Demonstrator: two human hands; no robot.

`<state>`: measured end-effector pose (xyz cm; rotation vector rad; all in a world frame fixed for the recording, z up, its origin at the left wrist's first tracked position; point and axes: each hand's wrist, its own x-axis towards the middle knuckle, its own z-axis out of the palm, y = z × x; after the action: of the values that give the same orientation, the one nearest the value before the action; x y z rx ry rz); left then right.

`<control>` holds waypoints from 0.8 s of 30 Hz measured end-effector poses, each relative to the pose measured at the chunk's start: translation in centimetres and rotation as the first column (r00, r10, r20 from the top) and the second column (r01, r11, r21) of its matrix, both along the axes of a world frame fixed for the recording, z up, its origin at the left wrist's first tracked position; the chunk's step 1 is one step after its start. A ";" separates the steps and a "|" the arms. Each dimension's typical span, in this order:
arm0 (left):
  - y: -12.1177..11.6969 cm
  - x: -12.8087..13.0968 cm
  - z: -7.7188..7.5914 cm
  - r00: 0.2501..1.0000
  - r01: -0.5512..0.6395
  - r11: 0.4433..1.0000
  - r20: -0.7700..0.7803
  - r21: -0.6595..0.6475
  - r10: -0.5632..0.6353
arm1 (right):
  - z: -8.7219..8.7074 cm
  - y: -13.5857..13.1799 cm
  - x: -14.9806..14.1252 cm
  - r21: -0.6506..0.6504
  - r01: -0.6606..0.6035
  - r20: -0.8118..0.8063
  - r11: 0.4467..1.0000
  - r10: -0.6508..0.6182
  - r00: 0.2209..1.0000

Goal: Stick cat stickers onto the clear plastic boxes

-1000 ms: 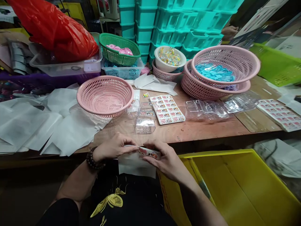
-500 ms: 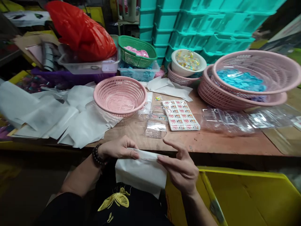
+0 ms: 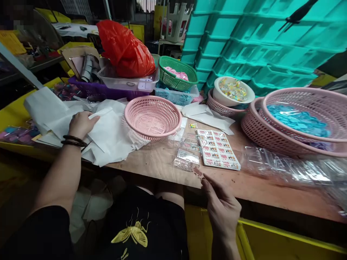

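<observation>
My left hand (image 3: 80,125) lies to the left on a heap of white paper sheets (image 3: 108,141), its fingers curled onto one sheet. My right hand (image 3: 222,208) hovers at the table's near edge and pinches a small pinkish sticker (image 3: 197,172) at its fingertips. Just beyond that are small clear plastic boxes (image 3: 187,159) and a printed sticker sheet (image 3: 218,150). An empty pink basket (image 3: 153,117) stands between the paper heap and the stickers.
Stacked large pink baskets (image 3: 260,131) hold blue pieces at the right, and a white bowl (image 3: 233,90) of wrapped sweets sits behind them. A green basket (image 3: 177,72), a red bag (image 3: 124,50) and teal crates (image 3: 257,43) line the back. A yellow bin (image 3: 273,240) stands below the edge.
My left hand let go of the white sheet at my lap and reached left onto the paper heap. My right hand rose toward the table edge. The view swung left.
</observation>
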<state>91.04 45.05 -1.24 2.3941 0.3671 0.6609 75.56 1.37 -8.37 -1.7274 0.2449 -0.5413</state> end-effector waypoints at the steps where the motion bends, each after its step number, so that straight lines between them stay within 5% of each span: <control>1: -1.0 0.3 -0.1 0.996 -0.086 0.994 -0.018 0.062 0.087 | -0.1 -0.1 0.1 -0.011 0.005 -0.027 1.000 -0.006 1.000; 3: -4.3 -0.3 -0.3 0.987 -0.155 0.976 0.060 0.153 0.147 | 0.0 -0.4 0.5 -0.034 0.013 -0.093 0.999 -0.016 0.995; 5: -8.6 -2.0 -0.9 0.958 -0.082 0.947 0.286 0.310 -0.011 | 0.3 -0.9 0.9 -0.019 0.003 -0.155 1.000 -0.006 0.988; 7: -13.3 -4.1 -2.1 0.841 0.090 0.920 0.467 0.380 -0.275 | 0.9 -1.5 1.5 0.045 -0.022 -0.196 0.999 0.031 0.980; 8: -15.7 -4.9 -3.0 0.800 0.286 0.883 0.413 0.373 -0.434 | 1.4 -1.7 2.0 0.088 -0.044 -0.209 0.995 0.062 0.976; 10: -19.9 -6.0 -5.1 0.696 0.641 0.721 0.195 0.263 -0.691 | 2.2 -2.1 3.2 0.173 -0.108 -0.237 0.979 0.148 0.960; 13: -24.2 -6.0 -8.1 0.659 0.744 0.662 0.064 0.087 -0.749 | 3.2 -2.4 5.3 0.284 -0.215 -0.314 0.934 0.303 0.900; 18: -26.4 -4.9 -10.3 0.737 0.675 0.737 0.052 -0.019 -0.674 | 3.8 -2.3 8.8 0.356 -0.284 -0.443 0.890 0.429 0.787; 24: -26.9 -4.8 -10.6 0.726 0.688 0.720 0.093 -0.088 -0.682 | 4.6 -1.6 11.2 0.282 -0.305 -0.604 0.910 0.415 0.680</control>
<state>86.27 18.17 -11.85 2.1565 -0.4969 0.3328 86.71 -0.22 -3.81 -1.6916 0.4141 0.4015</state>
